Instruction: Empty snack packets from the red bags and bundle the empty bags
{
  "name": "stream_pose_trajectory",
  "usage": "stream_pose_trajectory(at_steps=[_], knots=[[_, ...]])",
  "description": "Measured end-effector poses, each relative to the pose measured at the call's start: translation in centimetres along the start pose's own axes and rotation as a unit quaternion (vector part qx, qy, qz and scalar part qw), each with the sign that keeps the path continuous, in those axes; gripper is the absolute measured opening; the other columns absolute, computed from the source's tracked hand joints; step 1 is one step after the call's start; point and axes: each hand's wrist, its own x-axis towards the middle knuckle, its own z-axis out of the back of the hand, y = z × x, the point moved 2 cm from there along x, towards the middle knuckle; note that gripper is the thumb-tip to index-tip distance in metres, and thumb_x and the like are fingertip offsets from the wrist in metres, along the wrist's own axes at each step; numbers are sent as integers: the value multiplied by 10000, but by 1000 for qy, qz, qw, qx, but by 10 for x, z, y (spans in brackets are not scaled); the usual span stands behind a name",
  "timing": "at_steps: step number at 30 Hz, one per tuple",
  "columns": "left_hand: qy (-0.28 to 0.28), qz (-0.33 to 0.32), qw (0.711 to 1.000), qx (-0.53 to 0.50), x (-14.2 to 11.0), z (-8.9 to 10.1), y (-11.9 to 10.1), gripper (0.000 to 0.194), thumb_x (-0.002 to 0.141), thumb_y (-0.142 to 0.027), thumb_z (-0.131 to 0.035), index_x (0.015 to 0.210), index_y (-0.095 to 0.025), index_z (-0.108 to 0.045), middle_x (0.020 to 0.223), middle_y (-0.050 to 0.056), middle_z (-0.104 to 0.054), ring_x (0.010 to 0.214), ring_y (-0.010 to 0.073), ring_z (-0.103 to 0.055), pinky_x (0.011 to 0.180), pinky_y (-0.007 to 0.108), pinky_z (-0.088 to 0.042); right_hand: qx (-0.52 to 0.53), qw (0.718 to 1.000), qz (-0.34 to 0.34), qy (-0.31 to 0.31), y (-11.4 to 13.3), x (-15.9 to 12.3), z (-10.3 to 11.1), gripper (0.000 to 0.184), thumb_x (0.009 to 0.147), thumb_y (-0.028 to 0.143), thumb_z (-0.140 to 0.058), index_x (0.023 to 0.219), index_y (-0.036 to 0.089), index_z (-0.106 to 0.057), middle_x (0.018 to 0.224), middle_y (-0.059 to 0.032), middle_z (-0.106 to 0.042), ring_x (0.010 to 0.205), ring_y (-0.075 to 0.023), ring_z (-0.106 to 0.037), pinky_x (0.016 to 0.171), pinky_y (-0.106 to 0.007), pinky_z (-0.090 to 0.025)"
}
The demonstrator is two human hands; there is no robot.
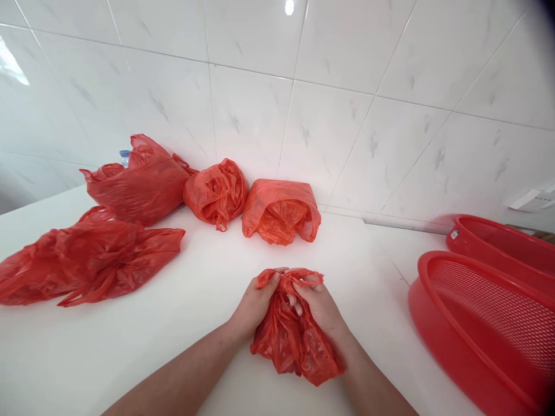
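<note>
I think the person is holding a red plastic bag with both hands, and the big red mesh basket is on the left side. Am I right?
Almost! The red mesh basket is on the right side, not the left, as the head view shows. The left hand and right hand do both hold a red plastic bag.

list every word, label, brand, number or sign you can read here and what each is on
No text can be read.
Small label on the far red basket: too small to read.
White wall fitting: its dark marks are too small to make out.
Crumpled red bag in the left hand and right hand: no lettering visible.
</note>
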Motion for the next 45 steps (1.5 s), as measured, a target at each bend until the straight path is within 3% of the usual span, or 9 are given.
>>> stream_pose_trajectory(at_steps=[4, 11, 14, 20, 26, 30, 34, 41, 45], knots=[[-31, 7, 999, 3, 5, 8, 1, 427, 809, -467, -572, 1119, -175, -598, 768, 57, -685, 663, 194, -633, 664, 316, -488, 111, 993, -47, -9, 0, -7, 0, 338, 837, 462, -522, 1041, 214, -628, 637, 13, -553, 562, -117, -492, 554, -254, -399], [-79, 6, 997, 2, 7, 15, -1, 330, 784, -409, -622, 1014, -175, -587, 880, 61, -657, 777, 183, -637, 763, 326, -484, 6, 999, -6, 49, 1, -2, 1, 358, 726, 255, -694, 1068, 242, -588, 977, -28, -626, 812, -160, -591, 765, -324, -456], [-59, -3, 998, -3, 3, 12, -4, 315, 775, -377, -641, 1018, -206, -540, 832, 30, -638, 710, 157, -622, 686, 292, -476, -85, 996, 6, 6, 0, 1, 2, 378, 734, 223, -650, 1096, 270, -551, 914, -5, -630, 770, -158, -587, 705, -308, -463], [3, -46, 998, 30, -1, 1, -8, 226, 740, -309, -688, 864, -198, -535, 814, 10, -616, 691, 129, -587, 656, 250, -443, -229, 966, 53, -104, -6, 5, 9, 96, 718, 195, -562, 756, 216, -648, 686, 12, -611, 659, -159, -534, 584, -270, -412], [-31, -90, 982, 165, 0, 3, -11, 151, 780, -332, -633, 840, -195, -611, 821, 24, -630, 739, 158, -570, 700, 272, -445, -119, 990, 13, -75, 0, 4, 10, 222, 713, 204, -591, 914, 242, -679, 850, -1, -660, 683, -152, -562, 628, -284, -438], [-71, -178, 942, 277, -2, 7, -18, 148, 820, -314, -578, 867, -227, -688, 963, 55, -626, 913, 207, -569, 862, 325, -428, 58, 997, -11, -39, 6, 2, 15, 263, 747, 303, -621, 993, 223, -667, 926, -21, -652, 731, -156, -596, 663, -298, -464], [-65, -274, 892, 355, -7, 6, -21, 238, 818, -241, -574, 1007, -296, -708, 1231, 60, -566, 1129, 247, -494, 1012, 371, -340, 102, 988, -3, -114, 7, 6, 31, 253, 681, 345, -723, 886, 201, -691, 804, -12, -662, 664, -140, -596, 639, -289, -463], [136, -351, 814, 442, -21, -15, -13, 253, 861, -136, -464, 936, -222, -690, 950, 99, -705, 957, 235, -618, 939, 417, -417, -175, 952, 40, -247, 7, 13, 69, 249, 735, 341, -619, 927, 199, -691, 844, -39, -684, 749, -183, -608, 701, -325, -467], [148, -507, 710, 467, -30, -27, -7, 186, 850, -99, -411, 870, -165, -585, 744, 82, -656, 733, 196, -602, 648, 328, -469, -267, 911, 67, -305, 9, 18, 86, 247, 747, 313, -540, 897, 192, -695, 946, -50, -685, 948, -227, -592, 841, -362, -438]])
